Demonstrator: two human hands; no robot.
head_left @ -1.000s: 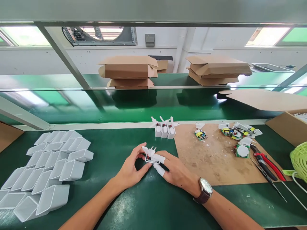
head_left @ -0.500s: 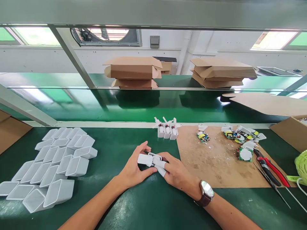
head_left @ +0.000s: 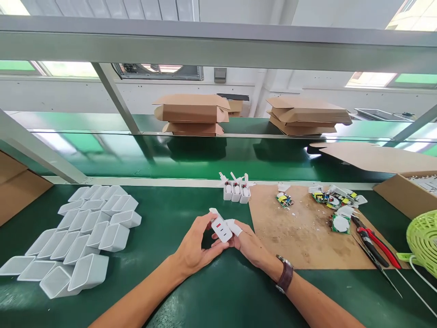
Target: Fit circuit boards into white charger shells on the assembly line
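Observation:
Tilted between my hands is a white charger housing, its port face turned up with one red slot and two small dark slots. My left hand grips it with the thumb along the lower edge and fingers at the upper end. My right hand, white coverings on some fingers, closes on its right side; part of its grip is hidden. Behind them stand three white housings with boards inside and white pieces sticking up. Many empty white shells lie grouped at the left.
On a brown board at right lie a circuit board, more boards, red-black pliers and tweezers. A green fan and a cardboard box stand beyond. A shelf bar crosses overhead.
The charger housing has been turned so that its port face shows. My right hand has rolled over, its watch face turning away. The camera view has tilted up slightly.

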